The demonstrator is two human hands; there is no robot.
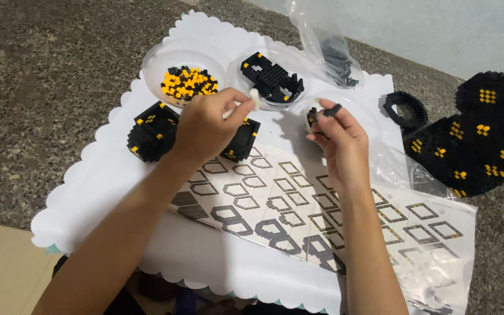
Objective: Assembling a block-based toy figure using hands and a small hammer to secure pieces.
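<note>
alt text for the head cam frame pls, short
Seen from above, a person's left hand holds a small white tool and the right hand pinches a tiny black brick over a printed instruction sheet. Clear bowls of black and yellow bricks and partly built black blocks sit behind.

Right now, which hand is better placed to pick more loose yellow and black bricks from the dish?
Left hand: it hovers beside the dish of loose bricks. The right hand is farther off, pinching a black piece.
</note>
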